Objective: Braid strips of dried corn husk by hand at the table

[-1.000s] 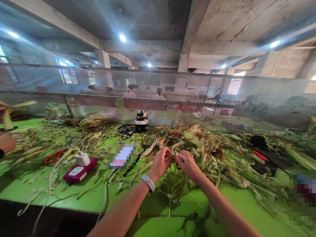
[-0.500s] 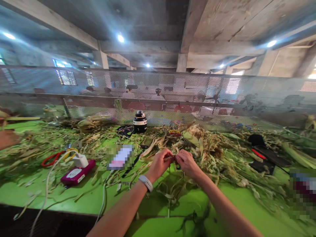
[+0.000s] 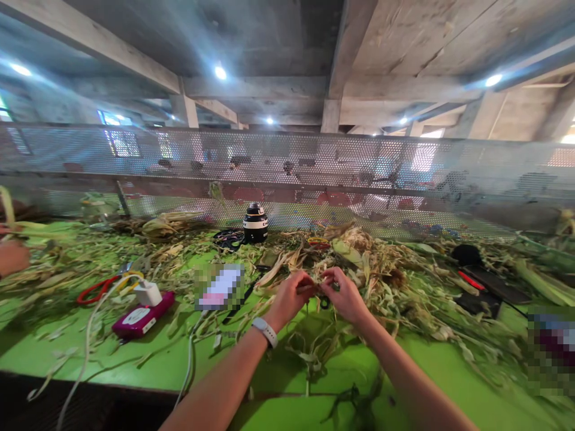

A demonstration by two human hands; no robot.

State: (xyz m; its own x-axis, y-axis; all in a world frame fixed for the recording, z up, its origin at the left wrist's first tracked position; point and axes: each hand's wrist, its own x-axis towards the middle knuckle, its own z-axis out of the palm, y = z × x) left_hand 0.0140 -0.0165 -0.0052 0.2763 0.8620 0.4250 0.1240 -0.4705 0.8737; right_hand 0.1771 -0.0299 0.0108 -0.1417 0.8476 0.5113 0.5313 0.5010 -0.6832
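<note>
My left hand (image 3: 294, 296), wearing a pale watch (image 3: 265, 330) at the wrist, is closed in a pinch above the green table. Facing it, my right hand (image 3: 342, 294) has its thumb and fingers drawn together, the fingertips close to those of the left. Between them is a small corn husk strip (image 3: 318, 288), mostly hidden by the fingers. A thin end hangs under my left hand. Just below lies a bundle of split husk strips (image 3: 312, 358) on the table. Dry corn husks (image 3: 386, 269) are heaped behind and to the right of my hands.
Left of my hands lie a blurred-out phone (image 3: 220, 287), a purple power bank (image 3: 144, 317) with a white plug and cable, and red-handled scissors (image 3: 96, 291). A black jar-like bottle (image 3: 255, 224) stands before the perforated metal screen (image 3: 287, 161). Another person's hand (image 3: 13, 257) shows far left.
My right hand's fingers have lifted and parted slightly from my left hand, which stays nearly in place. At far left the other person's hand has shifted, holding a pale husk.
</note>
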